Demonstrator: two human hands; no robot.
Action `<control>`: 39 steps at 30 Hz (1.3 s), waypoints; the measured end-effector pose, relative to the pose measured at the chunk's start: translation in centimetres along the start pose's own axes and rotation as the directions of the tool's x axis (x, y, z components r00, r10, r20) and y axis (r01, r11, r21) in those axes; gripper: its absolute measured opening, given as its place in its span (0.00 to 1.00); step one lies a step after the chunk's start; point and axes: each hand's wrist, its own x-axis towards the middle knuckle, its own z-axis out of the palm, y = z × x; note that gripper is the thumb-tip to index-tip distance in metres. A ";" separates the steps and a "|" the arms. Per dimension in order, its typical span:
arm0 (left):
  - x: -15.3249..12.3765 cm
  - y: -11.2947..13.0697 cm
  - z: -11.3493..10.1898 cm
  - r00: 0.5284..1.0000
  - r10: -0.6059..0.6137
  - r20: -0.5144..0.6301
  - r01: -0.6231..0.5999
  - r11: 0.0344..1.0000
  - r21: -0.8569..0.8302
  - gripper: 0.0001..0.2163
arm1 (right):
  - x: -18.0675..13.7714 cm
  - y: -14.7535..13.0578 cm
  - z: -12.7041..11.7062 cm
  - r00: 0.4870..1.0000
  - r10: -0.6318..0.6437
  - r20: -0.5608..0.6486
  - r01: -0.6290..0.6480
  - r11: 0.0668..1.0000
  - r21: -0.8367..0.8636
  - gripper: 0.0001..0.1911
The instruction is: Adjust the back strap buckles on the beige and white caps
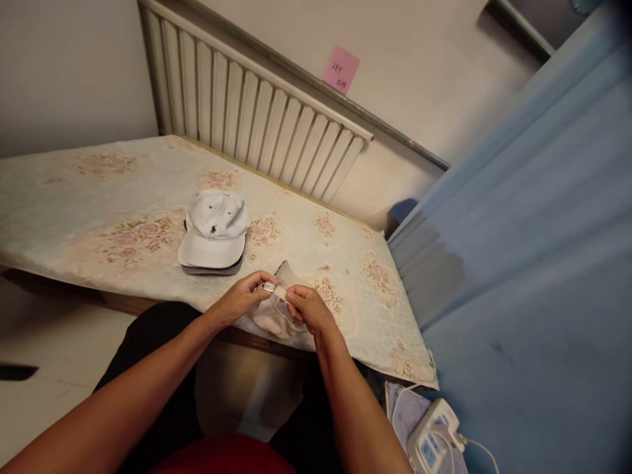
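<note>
A beige cap [274, 315] lies at the near edge of a flower-patterned mattress [99, 197]. My left hand [241, 297] pinches the cap's back strap at a small metal buckle [268, 287]. My right hand [309, 308] is closed on the other end of the strap and the cap's fabric. Farther back on the mattress sits a white cap [214, 229] stacked on a darker cap whose brim [213, 269] shows underneath.
A white slatted headboard [257, 112] leans on the wall behind the mattress, with a pink sticky note [341, 69] above it. A blue curtain [533, 263] hangs at the right. A white power strip with cable [434, 441] lies on the floor at lower right.
</note>
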 end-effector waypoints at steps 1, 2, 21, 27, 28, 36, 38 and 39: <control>0.0 0.0 0.0 1.000 -0.001 0.002 0.001 1.000 -0.004 0.11 | 0.0 0.0 0.0 1.000 0.000 0.008 0.000 1.000 0.008 0.11; 0.0 0.1 0.1 1.000 -0.001 0.001 0.001 1.000 -0.009 0.11 | 0.0 0.0 0.0 1.000 -0.001 0.016 0.001 1.000 0.018 0.11; 0.1 -0.3 0.2 0.998 0.006 0.068 -0.003 0.999 -0.046 0.11 | 0.1 0.2 -0.4 0.996 0.022 0.088 -0.025 0.999 0.026 0.13; -0.1 0.0 0.3 0.995 -0.004 0.100 0.005 1.000 -0.013 0.11 | 0.2 0.2 -1.0 0.996 0.037 0.077 -0.032 0.997 -0.071 0.12; -0.1 0.1 0.3 0.995 -0.005 0.104 0.006 1.000 -0.006 0.11 | 0.3 0.2 -1.1 0.997 0.035 0.070 -0.029 0.996 -0.089 0.12; -0.1 0.4 0.4 0.996 -0.042 0.084 0.039 0.999 0.030 0.11 | 0.4 0.1 -1.0 1.000 -0.029 -0.003 0.028 0.969 -0.244 0.11; -0.1 0.4 0.5 0.996 -0.046 0.080 0.045 0.999 0.024 0.12 | 0.3 -0.1 -0.8 0.999 -0.045 -0.030 0.034 0.955 -0.294 0.11; -0.1 0.4 0.5 0.996 -0.046 0.079 0.045 0.999 0.021 0.12 | 0.2 -0.2 -0.8 0.998 -0.052 -0.037 0.037 0.947 -0.320 0.11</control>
